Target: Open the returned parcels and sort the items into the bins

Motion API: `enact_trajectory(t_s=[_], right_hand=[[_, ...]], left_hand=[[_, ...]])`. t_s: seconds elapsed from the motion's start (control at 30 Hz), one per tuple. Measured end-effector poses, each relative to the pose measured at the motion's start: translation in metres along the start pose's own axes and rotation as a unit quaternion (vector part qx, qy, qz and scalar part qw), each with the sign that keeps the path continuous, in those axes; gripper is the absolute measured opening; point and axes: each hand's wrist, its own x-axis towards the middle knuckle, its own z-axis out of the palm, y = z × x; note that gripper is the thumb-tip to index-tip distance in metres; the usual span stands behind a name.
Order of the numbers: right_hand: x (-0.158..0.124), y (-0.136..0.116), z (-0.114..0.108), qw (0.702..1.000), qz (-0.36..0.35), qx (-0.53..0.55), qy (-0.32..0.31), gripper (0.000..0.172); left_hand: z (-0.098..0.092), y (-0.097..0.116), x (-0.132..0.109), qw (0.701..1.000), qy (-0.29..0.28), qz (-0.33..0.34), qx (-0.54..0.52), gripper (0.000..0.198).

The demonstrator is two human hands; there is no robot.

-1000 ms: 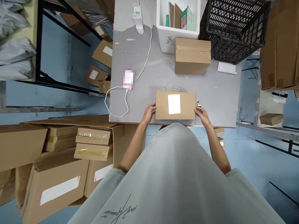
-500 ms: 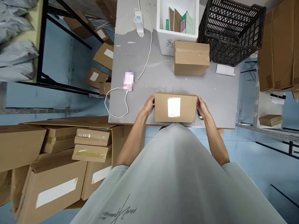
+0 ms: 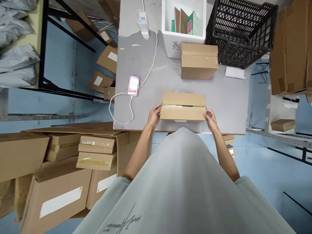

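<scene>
A brown cardboard box (image 3: 183,106) sits near the front edge of the grey table (image 3: 226,100), its taped seam facing up and its white label turned toward me along the lower edge. My left hand (image 3: 154,116) grips its left end, fingers curled round the side. On the opposite end, my right hand (image 3: 210,119) clasps the box the same way.
A second taped box (image 3: 199,60) stands further back, by a white foam bin (image 3: 183,24) and a black plastic crate (image 3: 241,31). A phone (image 3: 134,85) on a white cable lies left of centre. Stacked cartons (image 3: 73,169) fill the floor at left; shelving stands right.
I lifted the box and rolled it toward me, so the labelled face went from up to facing me and the taped seam is now on top. Both hands stayed on its ends.
</scene>
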Motion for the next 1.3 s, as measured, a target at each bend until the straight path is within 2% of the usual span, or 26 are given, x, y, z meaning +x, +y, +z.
enact_trajectory(t_s=[0.17, 0.33, 0.47, 0.57, 0.63, 0.73, 0.83, 0.9, 1.07, 1.3], right_hand=[[0.002, 0.009, -0.011, 0.999, 0.033, -0.039, 0.007, 0.064], [0.010, 0.005, -0.010, 0.996, 0.074, -0.051, -0.005, 0.074], [0.023, -0.003, -0.005, 0.989, 0.137, -0.042, -0.027, 0.066], [0.030, -0.010, -0.002, 0.983, 0.174, -0.035, -0.042, 0.063], [0.030, -0.015, -0.001, 0.985, 0.166, -0.023, -0.042, 0.058], [0.025, -0.019, -0.005, 0.993, 0.111, 0.005, -0.047, 0.053], [0.021, -0.020, -0.011, 0.997, 0.045, 0.010, -0.058, 0.052], [0.020, -0.019, -0.014, 0.998, 0.027, 0.007, -0.060, 0.052], [0.010, -0.001, -0.019, 0.997, 0.056, -0.002, -0.054, 0.060], [-0.008, 0.024, -0.024, 0.993, 0.092, -0.015, -0.070, 0.068]], left_hand=[[-0.006, -0.011, -0.004, 0.999, 0.026, -0.011, 0.035, 0.048], [-0.004, -0.009, -0.001, 0.997, -0.008, -0.037, 0.071, 0.049], [0.007, -0.006, 0.010, 0.991, -0.046, -0.101, 0.072, 0.055], [0.012, -0.003, 0.018, 0.988, -0.050, -0.130, 0.071, 0.050], [0.010, -0.002, 0.020, 0.989, -0.053, -0.120, 0.070, 0.044], [0.005, 0.000, 0.019, 0.995, -0.060, -0.067, 0.043, 0.042], [0.002, 0.002, 0.017, 0.998, -0.056, -0.003, 0.015, 0.048], [0.001, 0.003, 0.015, 0.999, -0.049, 0.013, 0.005, 0.053], [0.001, -0.001, 0.008, 0.999, -0.045, -0.009, 0.012, 0.060], [-0.005, -0.018, -0.004, 0.997, -0.043, -0.045, 0.052, 0.067]])
